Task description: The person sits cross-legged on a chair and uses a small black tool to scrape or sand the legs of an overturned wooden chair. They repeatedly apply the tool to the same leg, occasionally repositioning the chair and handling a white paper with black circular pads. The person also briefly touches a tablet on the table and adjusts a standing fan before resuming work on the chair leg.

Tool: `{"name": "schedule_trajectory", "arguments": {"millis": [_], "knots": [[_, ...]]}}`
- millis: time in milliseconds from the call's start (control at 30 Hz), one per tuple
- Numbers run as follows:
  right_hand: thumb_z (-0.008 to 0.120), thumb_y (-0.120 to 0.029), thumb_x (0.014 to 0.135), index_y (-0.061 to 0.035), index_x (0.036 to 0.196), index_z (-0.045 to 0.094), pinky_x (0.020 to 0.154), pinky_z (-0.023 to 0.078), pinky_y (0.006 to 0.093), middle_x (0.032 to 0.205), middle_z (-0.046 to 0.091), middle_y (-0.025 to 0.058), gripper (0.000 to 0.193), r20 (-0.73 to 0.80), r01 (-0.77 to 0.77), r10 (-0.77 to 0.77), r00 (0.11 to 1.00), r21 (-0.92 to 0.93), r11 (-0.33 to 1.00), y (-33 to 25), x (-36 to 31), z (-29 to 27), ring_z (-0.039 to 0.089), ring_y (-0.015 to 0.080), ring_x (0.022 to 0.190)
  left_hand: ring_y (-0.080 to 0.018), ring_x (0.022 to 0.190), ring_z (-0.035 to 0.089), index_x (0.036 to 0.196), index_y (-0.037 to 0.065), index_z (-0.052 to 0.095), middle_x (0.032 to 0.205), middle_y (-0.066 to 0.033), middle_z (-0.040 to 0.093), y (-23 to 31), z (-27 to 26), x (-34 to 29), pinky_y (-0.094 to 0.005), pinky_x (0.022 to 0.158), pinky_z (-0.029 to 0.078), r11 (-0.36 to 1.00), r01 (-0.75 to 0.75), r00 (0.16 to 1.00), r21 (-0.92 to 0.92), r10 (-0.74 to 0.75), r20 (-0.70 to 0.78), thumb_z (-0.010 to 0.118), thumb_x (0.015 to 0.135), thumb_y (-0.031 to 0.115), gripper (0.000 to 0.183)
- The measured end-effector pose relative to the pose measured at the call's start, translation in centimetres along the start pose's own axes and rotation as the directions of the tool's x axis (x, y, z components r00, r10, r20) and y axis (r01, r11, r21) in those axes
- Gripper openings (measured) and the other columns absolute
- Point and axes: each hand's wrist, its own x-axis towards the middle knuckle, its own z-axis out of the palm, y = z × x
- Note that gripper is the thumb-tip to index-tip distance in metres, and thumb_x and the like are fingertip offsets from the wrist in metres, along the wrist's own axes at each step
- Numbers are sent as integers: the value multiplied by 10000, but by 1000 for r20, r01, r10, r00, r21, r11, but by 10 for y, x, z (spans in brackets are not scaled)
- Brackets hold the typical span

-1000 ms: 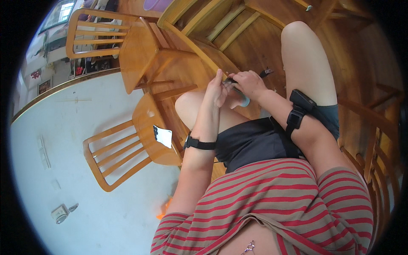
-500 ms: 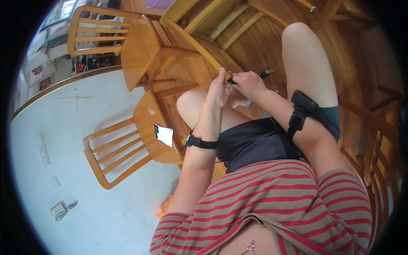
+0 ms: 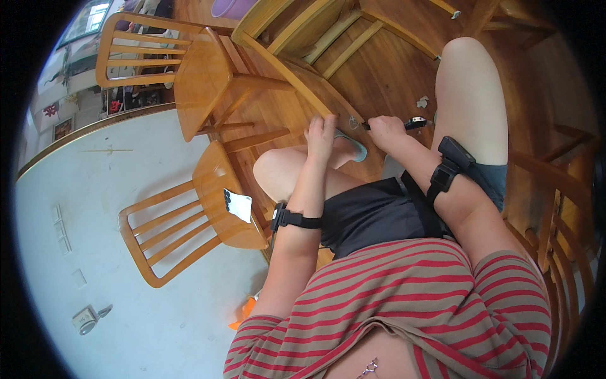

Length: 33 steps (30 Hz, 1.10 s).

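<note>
An overturned wooden chair (image 3: 287,72) lies in front of me, and one of its long legs points toward my hands. My left hand (image 3: 320,138) is closed at the end of that leg, its fingers bent against the wood. To the right, my right hand (image 3: 386,134) grips a slim black tool (image 3: 416,122) with a pale, shiny part on its handle. The tool's exact kind is unclear, and my fingers hide its middle. Its dark tip points left at the leg end. A thin, clear curl (image 3: 353,122) shows beside the tip.
Pale scraps (image 3: 422,102) lie on the wooden floor beyond my right hand. Two upright chairs stand left, one with a white cloth (image 3: 238,205) on its seat (image 3: 208,174). My slippered foot (image 3: 355,149) is below the leg. More chairs (image 3: 562,252) stand right; a purple tub (image 3: 230,7) is at the top.
My hands have moved apart: the right one shifted right and slightly down with the black tool. My left hand's fingers have curled and lowered. Pale scraps now show on the floor.
</note>
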Motion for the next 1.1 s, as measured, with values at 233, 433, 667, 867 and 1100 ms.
{"name": "schedule_trajectory", "arguments": {"millis": [233, 433, 667, 867, 1100], "knots": [[597, -272, 828, -58, 910, 640, 749, 504, 436, 885, 661, 156, 234, 12, 14, -15, 1000, 45, 999, -2, -7, -7, 637, 332, 873, -330, 747, 586, 738, -18, 609, 760, -189, 598, 15, -10, -18, -391, 693, 458, 950, -107, 994, 294, 105, 20, 685, 785, 379, 407], [584, -287, 839, -59, 976, 646, 778, 500, 437, 957, 657, 163, 273, 64, 11, -16, 998, 70, 997, -3, -13, -15, 628, 336, 919, -261, 730, 604, 784, -25, 630, 778, -177, 629, 22, -20, -9, -354, 675, 469, 842, -281, 950, 461, 312, 8, 635, 849, 346, 377], [568, -320, 846, -25, 1054, 605, 776, 489, 439, 987, 640, 197, 363, -65, 105, -85, 994, 428, 898, -12, -9, -9, 614, 363, 923, -176, 835, 616, 1030, -5, 608, 984, -75, 626, 7, -25, -1, -300, 703, 483, 735, 47, 958, -677, -226, -179, 480, 951, 422, 453], [568, -327, 856, 5, 945, 624, 650, 466, 368, 779, 633, 157, 348, 56, 39, -150, 987, 826, 562, -33, 5, 1, 609, 267, 717, -215, 864, 645, 1022, 23, 519, 1017, -153, 625, 17, -12, -2, -313, 692, 538, 450, 434, 899, -780, -275, 342, 530, 931, 382, 370], [537, -262, 898, -1, 890, 626, 586, 441, 313, 689, 606, 64, 277, 117, -87, -87, 989, 952, 293, -52, 1, 9, 567, 166, 627, -145, 673, 616, 971, 39, 520, 873, -108, 644, 25, -18, 1, -223, 565, 519, 500, 462, 887, -732, -251, 388, 567, 912, 382, 351]]}}
